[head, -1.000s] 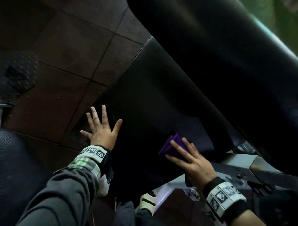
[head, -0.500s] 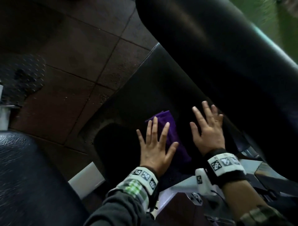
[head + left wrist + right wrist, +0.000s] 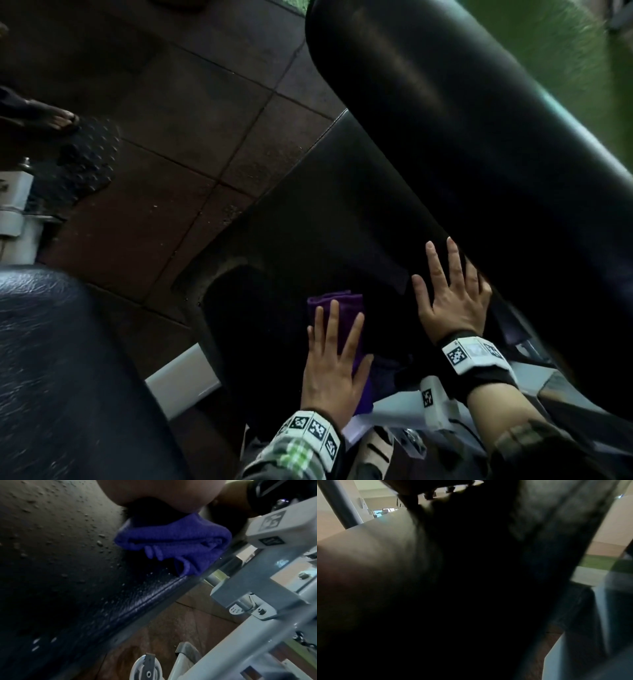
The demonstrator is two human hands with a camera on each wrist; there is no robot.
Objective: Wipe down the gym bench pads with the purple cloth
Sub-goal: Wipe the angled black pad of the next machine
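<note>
Flat under my spread left hand [image 3: 334, 370], the purple cloth [image 3: 342, 308] feels soft and bunchy near the seat pad [image 3: 308, 219] edge, while my right hand [image 3: 452, 298] lies splayed, holding nothing.

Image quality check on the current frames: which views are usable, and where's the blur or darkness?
Head view: dim, pad near black, both hands and purple cloth readable. Left wrist view: cloth fairly sharp, droplets on the pad visible, frame slightly soft. Right wrist view: mostly dark and blurred, little usable.

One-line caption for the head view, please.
Left hand presses the purple cloth flat on the bench pad; right hand braces beside it.
</note>
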